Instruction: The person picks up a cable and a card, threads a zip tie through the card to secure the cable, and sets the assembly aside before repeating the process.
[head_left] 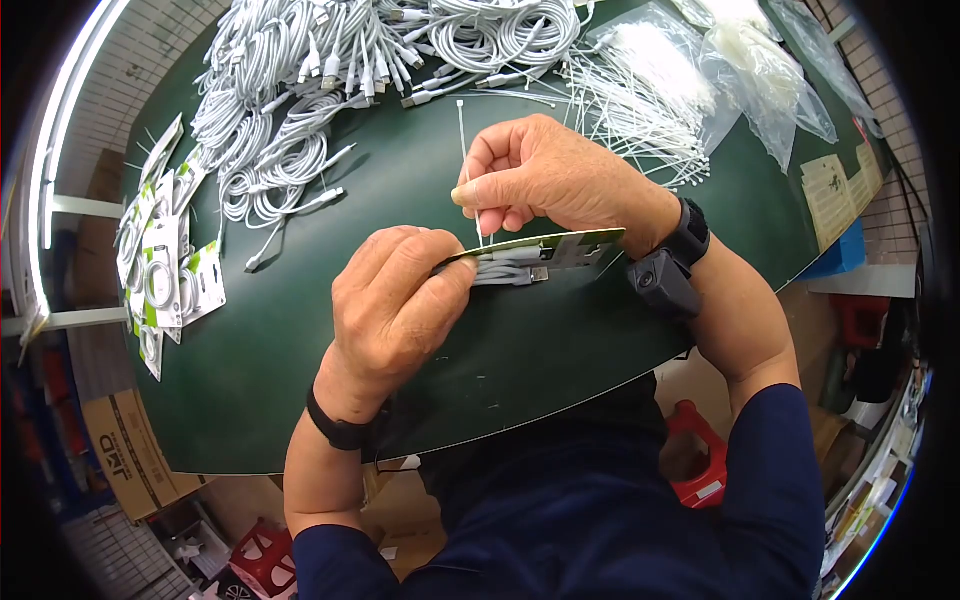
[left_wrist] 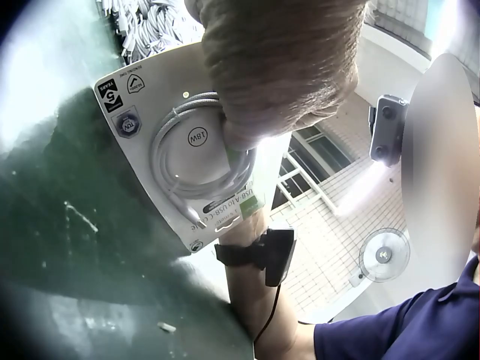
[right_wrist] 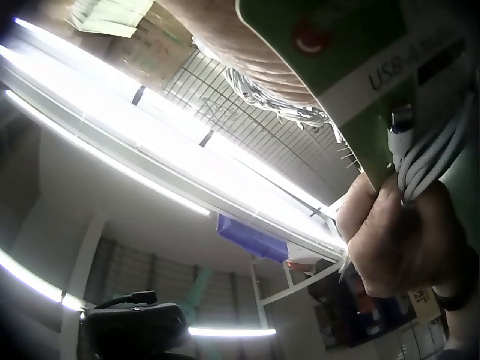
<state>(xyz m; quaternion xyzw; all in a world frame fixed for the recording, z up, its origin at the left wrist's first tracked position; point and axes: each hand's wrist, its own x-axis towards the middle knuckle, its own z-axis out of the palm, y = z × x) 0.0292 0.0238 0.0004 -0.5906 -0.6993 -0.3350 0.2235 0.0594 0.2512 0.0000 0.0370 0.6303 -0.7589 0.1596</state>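
My left hand point(head_left: 400, 300) grips a green and white packaging card point(head_left: 560, 245) edge-on above the green table point(head_left: 560, 350), with a coiled white USB cable point(head_left: 510, 272) held against its underside. In the left wrist view the card point(left_wrist: 142, 105) shows its printed face with the coiled cable point(left_wrist: 196, 161) on it and fingers point(left_wrist: 277, 67) over its top. My right hand point(head_left: 545, 180) pinches a thin white cable tie point(head_left: 464, 150) that stands up from the card. The right wrist view shows the card point(right_wrist: 352, 67) and cable strands point(right_wrist: 431, 161) close up, with the left hand point(right_wrist: 397, 240) below.
A heap of coiled white cables point(head_left: 330, 80) covers the far left of the table. Loose cable ties point(head_left: 640, 100) and clear plastic bags point(head_left: 760, 70) lie at the far right. Finished carded cables point(head_left: 165, 270) are stacked along the left edge. Red stools point(head_left: 700, 460) stand below.
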